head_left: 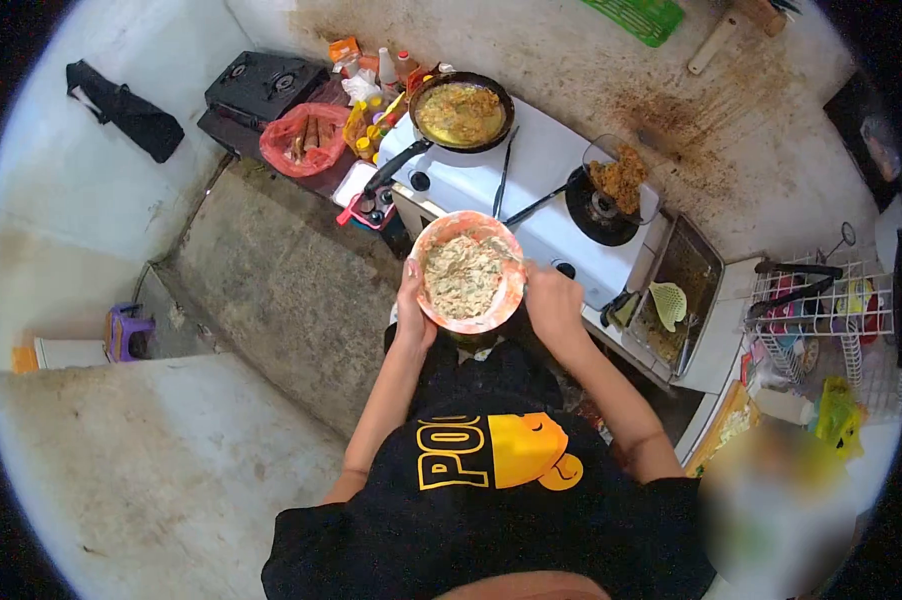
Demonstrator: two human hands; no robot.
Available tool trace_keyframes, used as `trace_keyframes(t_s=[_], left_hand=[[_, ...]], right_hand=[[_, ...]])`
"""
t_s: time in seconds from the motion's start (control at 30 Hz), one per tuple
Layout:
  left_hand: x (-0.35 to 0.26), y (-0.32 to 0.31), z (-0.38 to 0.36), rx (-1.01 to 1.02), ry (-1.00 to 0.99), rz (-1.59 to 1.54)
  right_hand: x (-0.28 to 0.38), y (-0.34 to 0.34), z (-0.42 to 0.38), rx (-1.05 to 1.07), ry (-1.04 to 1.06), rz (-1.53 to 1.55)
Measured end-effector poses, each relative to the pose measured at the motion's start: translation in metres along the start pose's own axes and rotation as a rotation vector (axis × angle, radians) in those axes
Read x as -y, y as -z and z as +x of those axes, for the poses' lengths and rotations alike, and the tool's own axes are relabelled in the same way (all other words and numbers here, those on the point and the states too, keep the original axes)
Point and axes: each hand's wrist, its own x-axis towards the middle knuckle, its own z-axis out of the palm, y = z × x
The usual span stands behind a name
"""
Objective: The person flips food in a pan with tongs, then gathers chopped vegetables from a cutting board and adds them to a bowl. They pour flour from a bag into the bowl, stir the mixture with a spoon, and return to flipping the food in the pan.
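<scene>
A pink-and-white bowl [509, 297] is held up in front of my body, before the stove. Inside it lies a thick, pale, lumpy batter [461, 275] with darker flecks. My left hand [411, 303] grips the bowl's left side, with the fingers partly hidden beneath it. At the right rim my right hand [553, 302] is closed around the handle of a spoon [508, 257], whose metal part reaches into the batter. Beyond the bowl, a black frying pan [417, 148] on the stove contains frying fritters [463, 113] in oil.
The white stove [546, 165] bears a strainer of browned fried food [619, 180] over its right burner. A metal tray [709, 262] with a green slotted scoop [668, 305] sits right. A red plastic bag [306, 150] and bottles [387, 68] stand left. A wire dish rack [821, 300] is far right.
</scene>
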Motion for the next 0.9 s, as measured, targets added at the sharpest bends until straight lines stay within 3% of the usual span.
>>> trace_keyframes(t_s=[0.2,0.3,0.4,0.47,0.53,0.73,0.8,0.9], left_hand=[[-0.046,0.014,0.05,0.058,0.127,0.03],[-0.072,0.018,0.068,0.151,0.233,0.004],[-0.085,0.034,0.093,0.102,0.385,-0.087],[-0.093,0.036,0.102,0.13,0.373,-0.051],[-0.102,0.034,0.108,0.21,0.365,0.001],[-0.135,0.03,0.131,0.372,0.492,0.13],[-0.145,0.026,0.132,0.357,0.606,0.173],[-0.142,0.028,0.138,0.43,0.72,0.133]], right_hand=[[0.058,-0.026,0.06,0.103,0.058,0.131],[0.079,-0.011,0.069,0.142,0.364,0.105],[0.076,-0.005,0.075,0.16,0.471,0.091],[0.076,0.024,0.079,0.164,0.506,-0.019],[0.078,0.042,0.081,0.129,0.515,-0.226],[0.109,0.061,0.109,-0.071,0.495,-0.275],[0.111,0.066,0.116,-0.143,0.657,-0.4],[0.107,0.078,0.119,-0.155,0.736,-0.441]])
